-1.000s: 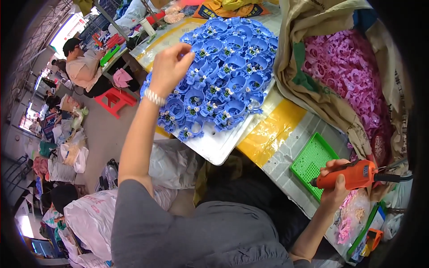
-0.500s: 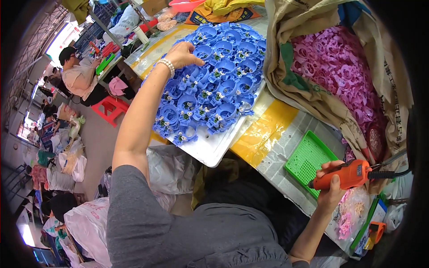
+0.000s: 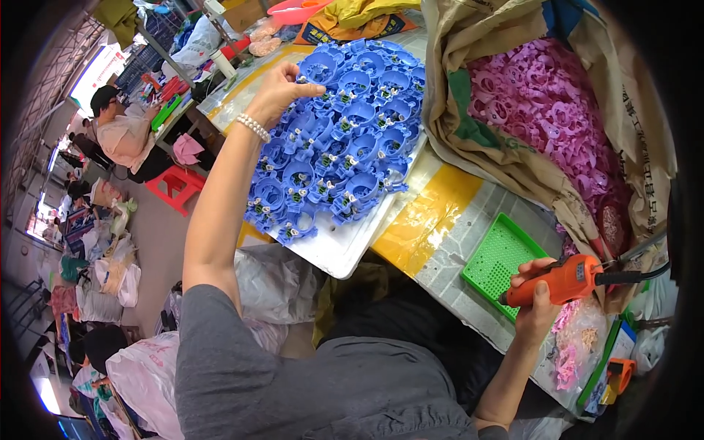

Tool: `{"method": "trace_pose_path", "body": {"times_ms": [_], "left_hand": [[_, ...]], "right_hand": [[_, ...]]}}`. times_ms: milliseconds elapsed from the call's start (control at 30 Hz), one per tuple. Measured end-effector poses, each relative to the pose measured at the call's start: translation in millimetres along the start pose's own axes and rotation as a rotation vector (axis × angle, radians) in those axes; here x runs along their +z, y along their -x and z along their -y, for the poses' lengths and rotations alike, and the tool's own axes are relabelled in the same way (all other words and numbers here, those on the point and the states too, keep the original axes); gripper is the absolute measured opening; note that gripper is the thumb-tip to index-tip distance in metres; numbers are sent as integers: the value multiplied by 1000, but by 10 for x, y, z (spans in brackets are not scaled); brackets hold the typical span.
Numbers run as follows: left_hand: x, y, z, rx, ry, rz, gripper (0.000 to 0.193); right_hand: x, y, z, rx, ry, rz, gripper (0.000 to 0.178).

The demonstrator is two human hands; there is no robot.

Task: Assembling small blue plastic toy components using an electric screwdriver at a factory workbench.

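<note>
On the white tray (image 3: 334, 253) lies a crowded layer of blue plastic ring-shaped pieces (image 3: 359, 147), many with small white-and-dark figures on them. My left hand (image 3: 282, 95) is at the layer's far left corner, thumb and fingers closed at the edge of a blue ring piece (image 3: 320, 67); the fingertips are partly hidden. A pearl-like bracelet circles that wrist. My right hand (image 3: 539, 301) grips an orange corded handheld power tool (image 3: 557, 282), its dark tip pointing left over a green perforated basket (image 3: 488, 253).
A large woven sack (image 3: 539, 172) of pink plastic pieces (image 3: 550, 110) stands open at the far right. A clear bag with pink bits (image 3: 576, 348) lies by my right forearm. At far left another person sits near a red stool (image 3: 174, 189).
My left hand has shifted slightly toward the far left, and the ring piece at its fingertips appears raised. My right hand still holds the power tool; the whole view has shifted slightly.
</note>
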State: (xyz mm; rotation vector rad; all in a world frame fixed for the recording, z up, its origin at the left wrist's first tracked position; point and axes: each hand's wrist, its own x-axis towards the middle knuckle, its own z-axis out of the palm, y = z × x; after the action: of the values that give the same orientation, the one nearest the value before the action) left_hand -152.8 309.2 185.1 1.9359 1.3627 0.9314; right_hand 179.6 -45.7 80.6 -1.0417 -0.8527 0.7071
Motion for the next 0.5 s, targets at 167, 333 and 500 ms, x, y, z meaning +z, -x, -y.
{"method": "trace_pose_path", "body": {"times_ms": [167,333,500], "left_hand": [[230,491,-212,61,560,124,45],[663,1041,-378,159,633,118,54],[1045,1465,-539,43,817,187,41]], "right_hand": [[-19,-13,-3,-6,-3,0,44],[-94,24,14,-3,-4,2,44],[-140,60,6,14,-1,-8,44]]}}
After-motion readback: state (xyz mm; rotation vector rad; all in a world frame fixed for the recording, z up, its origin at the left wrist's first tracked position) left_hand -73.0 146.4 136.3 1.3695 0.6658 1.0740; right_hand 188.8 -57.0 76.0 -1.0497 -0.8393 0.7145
